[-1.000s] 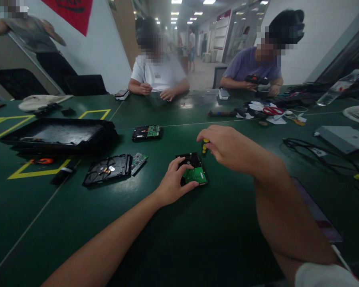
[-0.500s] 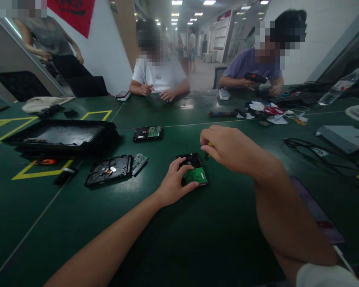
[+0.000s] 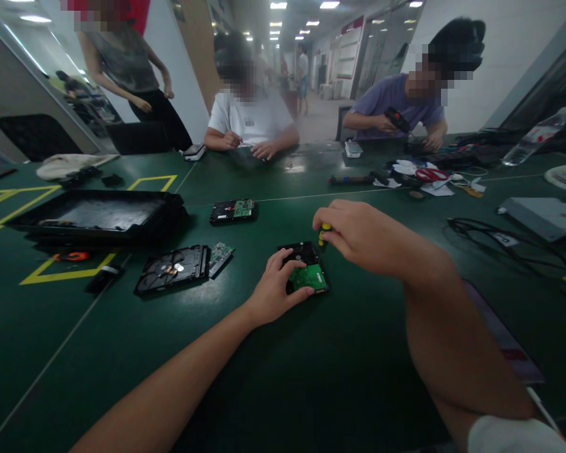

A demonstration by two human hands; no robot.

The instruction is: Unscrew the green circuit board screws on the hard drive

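A hard drive with a green circuit board lies flat on the table. My left hand grips it from its left side, fingers over the top and thumb along the near edge. My right hand is closed around a small yellow-handled screwdriver, held upright by the drive's far right corner. Its tip is too small to make out. To the left lie another hard drive and a loose circuit board. A third drive sits farther back.
Black trays stand at the left, near yellow tape. A phone lies under my right forearm. Cables and a grey box are at the right. Two people work across the table; another person stands behind.
My right hand has shifted slightly, and more of the yellow handle shows. My left hand and the drive stay put. The standing person has moved right.
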